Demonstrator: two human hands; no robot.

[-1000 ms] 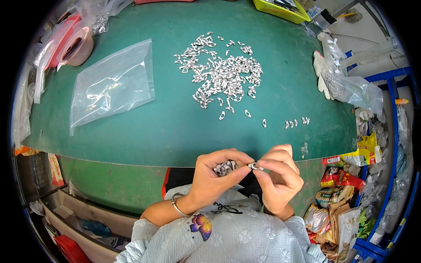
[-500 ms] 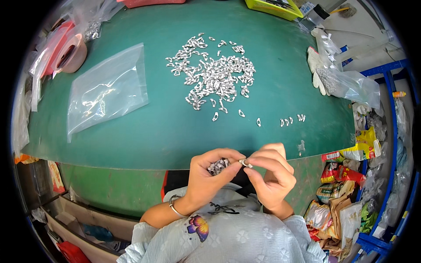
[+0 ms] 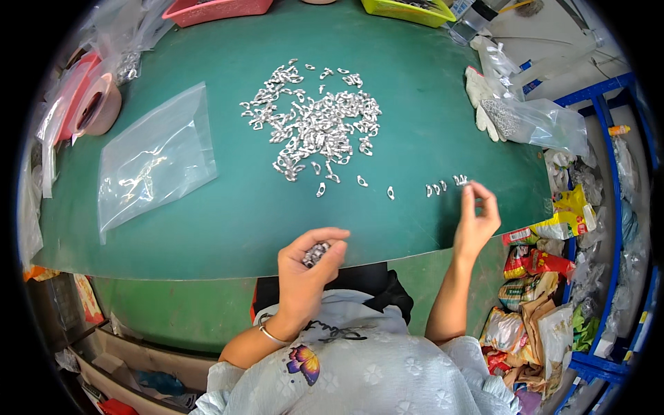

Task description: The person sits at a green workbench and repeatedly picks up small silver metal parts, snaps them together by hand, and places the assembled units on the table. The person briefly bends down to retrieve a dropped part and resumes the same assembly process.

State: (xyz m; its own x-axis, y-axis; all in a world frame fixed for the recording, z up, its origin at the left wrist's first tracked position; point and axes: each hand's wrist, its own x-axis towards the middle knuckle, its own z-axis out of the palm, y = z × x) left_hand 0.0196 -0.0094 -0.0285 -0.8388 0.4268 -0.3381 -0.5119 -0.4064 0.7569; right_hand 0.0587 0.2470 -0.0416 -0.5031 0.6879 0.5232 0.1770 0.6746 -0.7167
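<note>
My left hand (image 3: 304, 271) is curled around a cluster of small silvery metal parts (image 3: 316, 254), just in front of the table's near edge. Over the right side of the table, my right hand (image 3: 477, 218) has thumb and fingers pinched together. Its fingertips are at the right end of a short row of the same small metal parts (image 3: 436, 189); whether a part is between them is too small to tell. A large loose pile of these eyelet-shaped metal parts (image 3: 321, 124) lies in the middle of the green table (image 3: 277, 221). Two single parts lie between pile and row.
A clear plastic bag (image 3: 159, 159) lies flat at left. Pink tubs (image 3: 100, 111) stand at the left edge. A red tray (image 3: 214, 10) and a yellow-green tray (image 3: 408, 10) sit at the back. Gloves (image 3: 481, 100) and a filled bag (image 3: 536, 124) lie at right by blue shelving (image 3: 612, 159).
My right hand has left my left hand and reached forward and right to the row of parts. My left hand keeps its cluster. The view has shifted a little.
</note>
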